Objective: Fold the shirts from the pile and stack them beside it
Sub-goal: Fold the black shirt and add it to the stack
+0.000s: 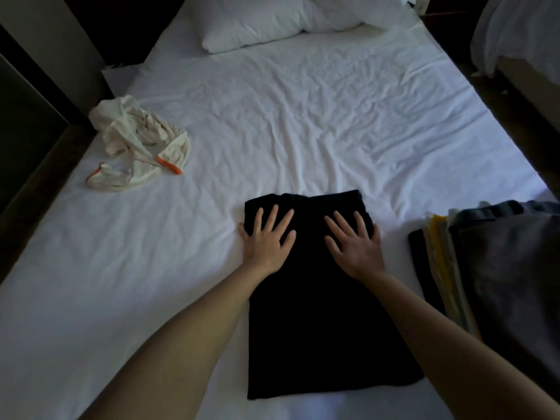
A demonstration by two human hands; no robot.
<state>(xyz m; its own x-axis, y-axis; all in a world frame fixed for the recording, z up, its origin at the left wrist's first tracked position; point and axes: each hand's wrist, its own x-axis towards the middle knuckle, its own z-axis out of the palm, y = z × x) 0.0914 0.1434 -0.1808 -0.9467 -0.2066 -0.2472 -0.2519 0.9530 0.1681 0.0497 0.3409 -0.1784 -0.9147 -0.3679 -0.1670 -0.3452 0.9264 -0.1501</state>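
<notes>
The black shirt [327, 328] lies on the white bed [303, 131] as a long, narrow rectangle, its sides folded in and its surface smooth, running from under the hands back toward the person. Both hands are spread wide and flat, fingers straight and apart, pressing on the shirt's far end: the left hand [268, 237] near its left edge with the thumb just over onto the sheet, the right hand [354, 241] near its right edge. Just to the right of the right hand sits a stack of folded shirts [500, 268], a dark grey one on top, with yellow, pale and black layers showing at its left side. Well beyond and to the left of the left hand lies a crumpled cream garment [139, 147] with orange trim. Far past both hands rest white pillows [251, 22].
</notes>
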